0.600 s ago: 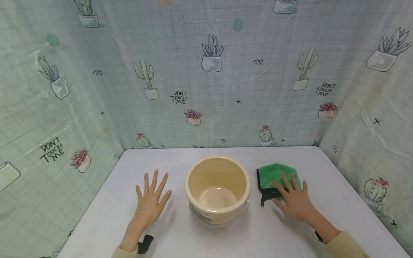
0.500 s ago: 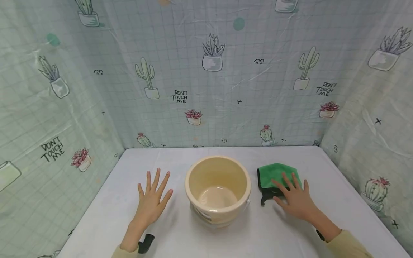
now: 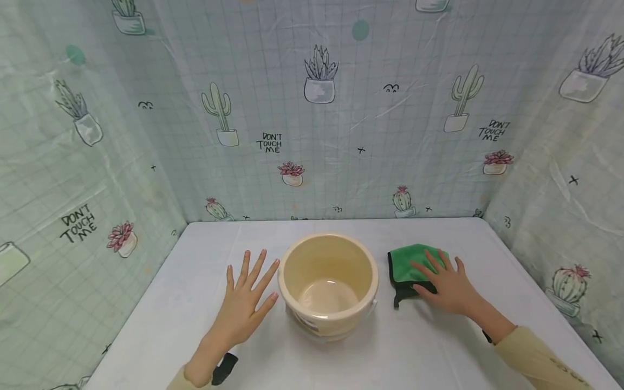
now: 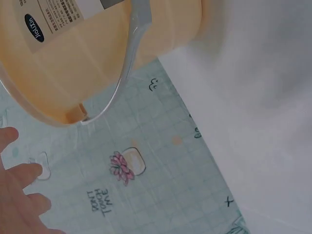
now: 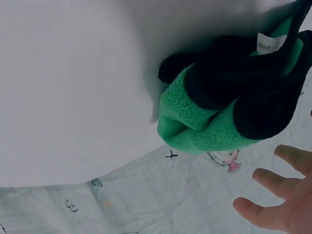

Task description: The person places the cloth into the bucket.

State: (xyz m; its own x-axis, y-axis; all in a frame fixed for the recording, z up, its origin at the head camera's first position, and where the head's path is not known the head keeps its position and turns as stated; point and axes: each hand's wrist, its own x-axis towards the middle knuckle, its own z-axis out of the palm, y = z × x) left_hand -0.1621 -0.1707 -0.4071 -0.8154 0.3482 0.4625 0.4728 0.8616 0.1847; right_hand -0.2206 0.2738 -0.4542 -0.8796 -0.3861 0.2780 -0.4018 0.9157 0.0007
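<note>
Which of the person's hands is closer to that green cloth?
Right. The right hand hovers over the green cloth, fingers spread; the left hand is away from it, left of the cream bucket.

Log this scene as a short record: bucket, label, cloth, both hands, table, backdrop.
Bucket: cream, upright, with a clear handle
Label: on the bucket's side, oval reads Jiouxin
Cloth: green, black-edged, folded, right of the bucket
Left hand: fingers spread, left of the bucket, holding nothing
Right hand: fingers spread, over the cloth, holding nothing
Table: white
Backdrop: printed with potted plants and "DON'T TOUCH ME"
</note>
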